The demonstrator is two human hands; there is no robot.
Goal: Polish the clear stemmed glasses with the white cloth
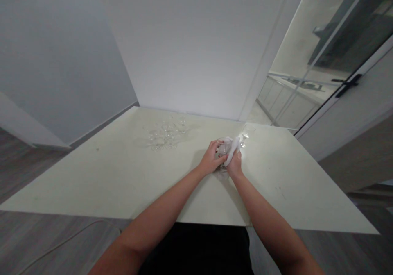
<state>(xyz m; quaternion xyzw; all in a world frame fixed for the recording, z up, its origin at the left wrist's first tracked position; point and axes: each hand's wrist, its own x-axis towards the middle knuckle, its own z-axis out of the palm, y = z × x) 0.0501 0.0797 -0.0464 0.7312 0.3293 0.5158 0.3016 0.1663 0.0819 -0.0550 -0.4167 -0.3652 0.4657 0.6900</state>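
Above the middle of the pale table, my left hand (211, 158) is wrapped round the bowl of a clear stemmed glass (224, 148). From the other side, my right hand (235, 164) grips a white cloth (234, 148) pressed against the same glass. Part of the cloth shows through the bowl. The glass tilts, with its stem and foot toward me. Fingers and cloth hide much of it. Just beyond my right hand stands another clear glass (247, 131).
Several clear stemmed glasses (167, 133) stand in a group at the back left of the table (101, 180). A white wall (190, 49) rises behind the table. At the right is a glazed door with a black handle (348, 85). A cable (67, 238) lies on the floor.
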